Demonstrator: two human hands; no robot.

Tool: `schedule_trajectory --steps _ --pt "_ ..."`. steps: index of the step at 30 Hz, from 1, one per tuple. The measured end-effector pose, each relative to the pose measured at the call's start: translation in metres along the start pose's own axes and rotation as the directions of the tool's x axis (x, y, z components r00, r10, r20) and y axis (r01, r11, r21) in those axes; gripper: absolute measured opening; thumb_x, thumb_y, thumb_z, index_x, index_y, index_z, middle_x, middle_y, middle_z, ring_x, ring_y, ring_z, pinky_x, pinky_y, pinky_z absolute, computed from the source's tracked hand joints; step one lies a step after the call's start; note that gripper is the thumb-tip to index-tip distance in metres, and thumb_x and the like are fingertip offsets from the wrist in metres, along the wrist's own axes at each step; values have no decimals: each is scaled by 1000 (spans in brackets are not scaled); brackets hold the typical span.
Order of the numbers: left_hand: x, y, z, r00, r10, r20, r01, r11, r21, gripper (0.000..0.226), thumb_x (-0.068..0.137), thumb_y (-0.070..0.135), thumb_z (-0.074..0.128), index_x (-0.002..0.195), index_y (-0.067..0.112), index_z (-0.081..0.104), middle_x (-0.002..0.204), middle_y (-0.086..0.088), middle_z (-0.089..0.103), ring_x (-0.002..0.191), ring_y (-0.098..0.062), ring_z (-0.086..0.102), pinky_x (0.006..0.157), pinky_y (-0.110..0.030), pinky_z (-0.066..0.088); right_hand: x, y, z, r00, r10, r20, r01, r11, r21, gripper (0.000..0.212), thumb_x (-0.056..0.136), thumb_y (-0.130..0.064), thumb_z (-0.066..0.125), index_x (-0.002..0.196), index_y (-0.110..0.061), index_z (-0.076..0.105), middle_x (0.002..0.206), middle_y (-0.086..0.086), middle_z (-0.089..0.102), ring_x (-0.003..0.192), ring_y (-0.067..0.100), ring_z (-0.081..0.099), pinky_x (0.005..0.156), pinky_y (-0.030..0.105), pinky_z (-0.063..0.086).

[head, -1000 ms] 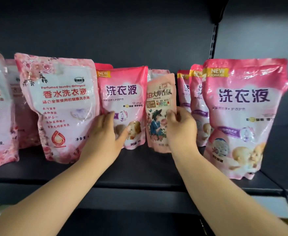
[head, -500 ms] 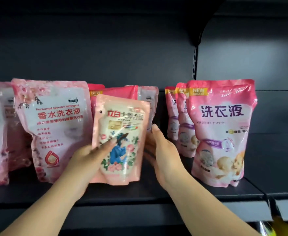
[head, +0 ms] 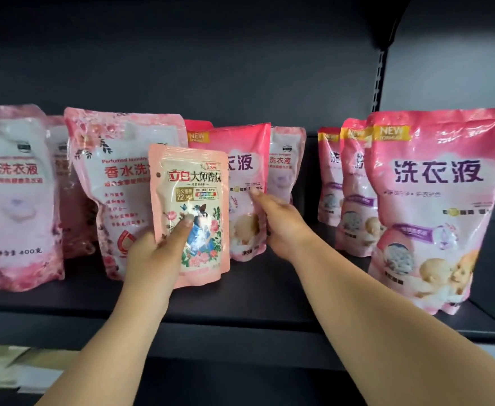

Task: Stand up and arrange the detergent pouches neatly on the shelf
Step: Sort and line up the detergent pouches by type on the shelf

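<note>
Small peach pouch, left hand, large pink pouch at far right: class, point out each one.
small peach pouch (head: 190,183), head view, upper front label.
left hand (head: 155,253), head view, back of hand.
large pink pouch (head: 436,206), head view, front panel.

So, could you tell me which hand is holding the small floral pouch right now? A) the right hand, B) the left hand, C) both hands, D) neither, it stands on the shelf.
B: the left hand grips the small floral pouch with its thumb across the front, lifted in front of the row, while the right hand reaches to the pink pouch behind.
</note>
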State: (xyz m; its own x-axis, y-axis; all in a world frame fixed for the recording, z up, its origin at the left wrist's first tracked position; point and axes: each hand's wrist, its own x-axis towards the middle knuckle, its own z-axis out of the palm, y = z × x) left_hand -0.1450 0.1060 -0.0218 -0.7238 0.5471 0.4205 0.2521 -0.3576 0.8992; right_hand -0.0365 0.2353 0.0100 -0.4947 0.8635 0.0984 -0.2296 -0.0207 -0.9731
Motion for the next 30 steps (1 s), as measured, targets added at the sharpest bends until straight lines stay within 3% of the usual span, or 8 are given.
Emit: schedule_trajectory --steps 4,8,12,16,19,23,27,30 --pt "-2 0 1 1000 17 -4 -17 1000 19 11 85 33 61 74 34 60 59 29 63 59 13 61 59 -18 42 4 1 -3 1000 -24 -16 24 1000 3 13 86 -29 64 89 -17 67 91 4 71 89 22 67 90 40 52" --pt "-1 1 2 999 38 -39 -36 998 44 10 85 35 60 75 35 59 73 20 63 74 3 60 62 -21 44 5 4 -22 989 49 140 -62 995 84 23 87 -41 58 100 -22 63 100 0 68 93 15 63 88 37 48" --pt "-2 -1 2 998 53 -38 -50 997 62 9 85 37 59 76 35 59 79 19 62 78 0 60 66 -24 46 22 13 -37 986 67 -156 -36 980 196 31 85 -37 64 108 -16 62 104 0 65 96 16 61 92 33 46" --pt "1 -3 1 998 60 -35 -57 996 72 7 85 38 59 79 35 61 83 18 64 85 -3 63 75 -29 48 42 17 -37 871 -157 -466 60 974 -216 46 82 -28 68 123 -10 58 120 6 62 111 23 57 93 29 45" --pt "0 -3 1 996 77 -34 -74 994 85 7 86 38 59 79 37 61 80 21 64 83 0 62 75 -28 48 57 17 -37 853 -205 -480 55 950 -307 54 87 -30 63 133 -6 47 130 9 55 119 25 51 86 26 39" --pt "0 -6 -1 997 73 -27 -70 994 85 7 84 41 59 78 39 62 74 26 68 84 2 64 74 -27 48 83 16 -38 864 -115 -489 30 983 -178 70 87 -33 63 144 -9 31 144 8 42 132 26 40 102 33 35" --pt "2 -8 0 996 88 -9 -87 992 93 7 85 40 58 79 39 62 73 31 67 76 10 64 69 -24 48 103 19 -38 866 -99 -490 30 989 -146 72 85 -36 64 143 -9 32 142 8 44 129 26 44 103 36 37" --pt "2 -8 0 998 66 -16 -65 996 53 6 80 43 59 79 38 63 76 27 68 80 5 66 72 -28 50 112 23 -38 870 -113 -479 17 980 -199 60 85 -36 64 135 -9 44 131 9 54 118 26 53 96 38 45"
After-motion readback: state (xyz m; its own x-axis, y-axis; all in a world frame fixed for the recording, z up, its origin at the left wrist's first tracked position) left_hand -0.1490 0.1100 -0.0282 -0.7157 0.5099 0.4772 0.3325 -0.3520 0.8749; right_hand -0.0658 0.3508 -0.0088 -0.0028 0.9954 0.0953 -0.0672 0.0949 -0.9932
